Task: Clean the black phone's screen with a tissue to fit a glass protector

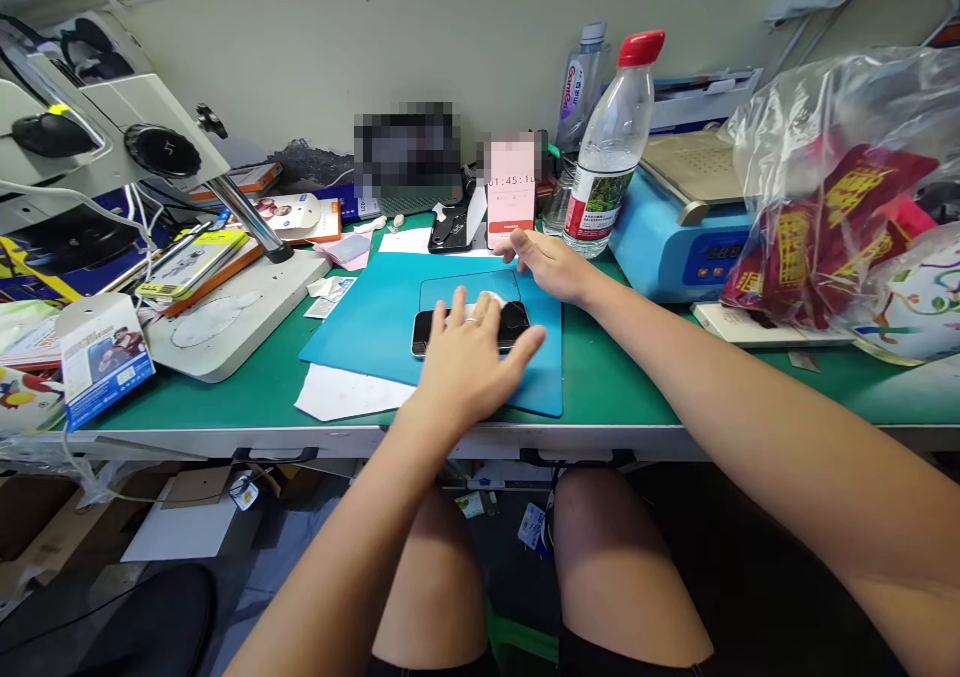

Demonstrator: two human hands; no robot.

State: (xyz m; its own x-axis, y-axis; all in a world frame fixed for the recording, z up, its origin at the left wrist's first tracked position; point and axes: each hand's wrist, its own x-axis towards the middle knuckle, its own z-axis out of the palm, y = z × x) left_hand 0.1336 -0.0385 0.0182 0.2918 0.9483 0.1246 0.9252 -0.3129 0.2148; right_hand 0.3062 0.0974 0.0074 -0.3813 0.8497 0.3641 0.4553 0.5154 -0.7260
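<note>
A phone (421, 335) with a dark screen lies sideways on a blue mat (360, 327). My left hand (472, 357) is spread flat over it, fingers stretched out, with a bit of white tissue or cloth (491, 298) under the fingertips. Just behind the phone, the thin dark outline of a clear sheet (457, 282) shows on the mat. My right hand (555, 267) is at the mat's far right edge, close to the sheet's corner. Its fingers are curled together, and whatever they hold, if anything, is hidden. A phone with a pink timer screen (511, 197) stands behind that hand.
A red-capped water bottle (607, 157) and a blue machine (667, 227) stand right, beside a plastic bag of red packets (832, 217). A microscope stand (225, 327) occupies the left, near booklets (187, 267). A black phone-like object (448, 229) lies behind the mat.
</note>
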